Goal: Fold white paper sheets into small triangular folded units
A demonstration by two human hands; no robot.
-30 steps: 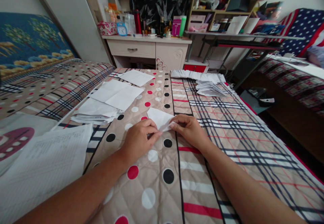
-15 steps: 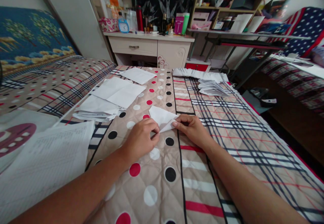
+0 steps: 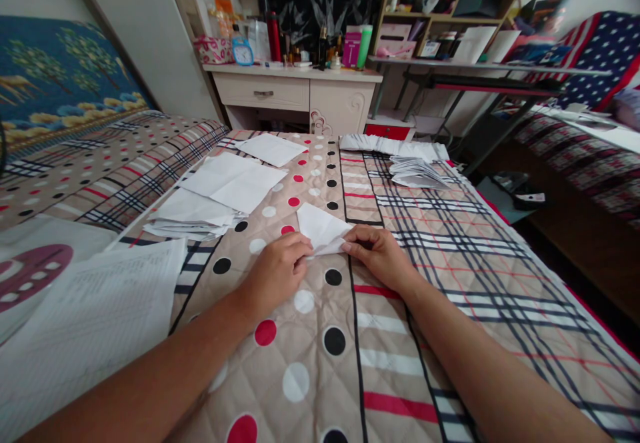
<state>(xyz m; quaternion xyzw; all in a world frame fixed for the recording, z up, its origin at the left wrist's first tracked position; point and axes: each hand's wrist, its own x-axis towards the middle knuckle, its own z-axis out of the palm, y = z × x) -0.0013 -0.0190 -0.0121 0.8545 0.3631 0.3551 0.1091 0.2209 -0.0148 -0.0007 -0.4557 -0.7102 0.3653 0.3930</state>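
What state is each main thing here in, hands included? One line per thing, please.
White pointed paper sheet: folded
Left hand: fingertips on its near left edge
Right hand: grip pinching its right corner
White rectangular paper stack: loosely piled, edges uneven
White layered paper bundle: lying down
Cream rectangular drawer: shut
Blue alarm clock: upright

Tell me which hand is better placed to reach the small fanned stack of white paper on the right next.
Probably your right hand: it is nearer the fanned white paper stack. Your left hand sits farther left; both hands touch the folded white paper sheet.
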